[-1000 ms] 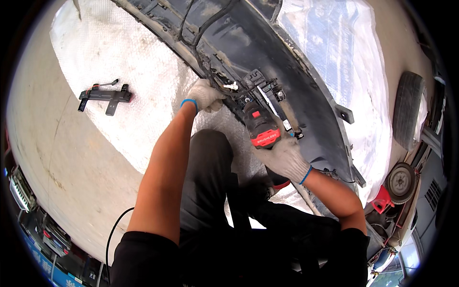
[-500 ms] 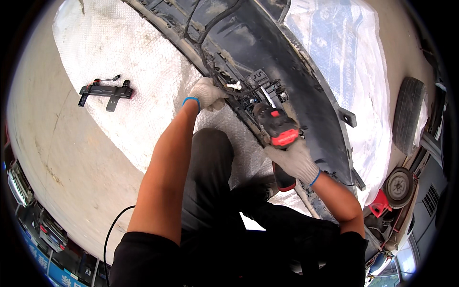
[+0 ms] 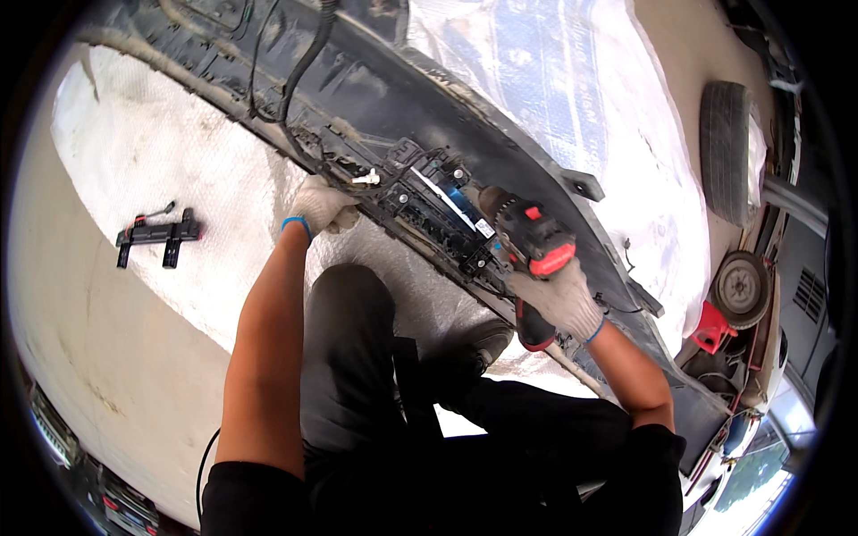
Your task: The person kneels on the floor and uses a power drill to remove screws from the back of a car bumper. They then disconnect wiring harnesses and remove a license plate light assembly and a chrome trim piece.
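My right hand [image 3: 561, 299], in a pale knit glove, grips a black and red cordless drill [image 3: 536, 239] by its handle. The drill's chuck points up and left, close to the right side of a black module [image 3: 438, 213] with a white label strip. Several screw heads show around that module, which sits inside a long black car bumper [image 3: 527, 147]. At the bumper's near edge, my gloved left hand [image 3: 320, 205] is closed with curled fingers against the rim. A white plug connector [image 3: 366, 178] lies just beyond it. Whether the drill holds a bit cannot be made out.
A similar black module [image 3: 159, 234] with brackets and a cable lies on the white padded sheet [image 3: 179, 143] at left. Black wiring [image 3: 299, 71] loops over the bumper. At right are a tyre [image 3: 726, 152], a wheel [image 3: 741, 281] and a red container [image 3: 711, 326].
The drill has moved right, off the module, uncovering its label and a lower screw. The whole view has shifted and turned; my left hand stays at the bumper's edge.
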Motion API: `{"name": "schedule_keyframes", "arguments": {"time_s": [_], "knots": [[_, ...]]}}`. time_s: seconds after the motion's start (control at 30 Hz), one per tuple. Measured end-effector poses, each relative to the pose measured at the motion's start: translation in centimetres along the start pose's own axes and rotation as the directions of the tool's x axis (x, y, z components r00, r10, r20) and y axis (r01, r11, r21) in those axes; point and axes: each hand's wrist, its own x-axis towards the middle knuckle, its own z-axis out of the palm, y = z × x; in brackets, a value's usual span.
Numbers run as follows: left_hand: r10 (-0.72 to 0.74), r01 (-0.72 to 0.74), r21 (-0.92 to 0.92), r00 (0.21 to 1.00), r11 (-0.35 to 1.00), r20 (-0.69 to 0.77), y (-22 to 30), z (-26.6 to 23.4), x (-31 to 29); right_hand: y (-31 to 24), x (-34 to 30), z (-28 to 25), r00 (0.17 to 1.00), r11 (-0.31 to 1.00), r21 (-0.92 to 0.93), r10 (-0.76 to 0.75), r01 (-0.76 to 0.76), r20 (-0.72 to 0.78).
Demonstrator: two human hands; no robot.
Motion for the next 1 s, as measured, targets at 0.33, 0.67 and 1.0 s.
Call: {"name": "schedule_keyframes", "arguments": {"time_s": [0.33, 0.67, 1.0], "knots": [[0.010, -0.007, 0.058, 0.998, 0.998, -0.055, -1.0, -0.1, 1.1, -1.4, 1.9, 0.4, 0.998, 0.998, 0.032, 0.058, -0.059, 0.034], [0.008, -0.007, 0.024, 0.999, 1.000, -0.043, -0.3, 0.0, 0.4, -0.3, 2.1, 0.9, 1.000, 0.999, 0.036, -0.013, 0.013, -0.007], [0.021, -0.020, 0.033, 0.999, 0.999, -0.040, -0.1, 0.4, 0.1, -0.4, 0.5, -0.6, 0.999, 0.999, 0.014, 0.044, -0.044, -0.006]]}}
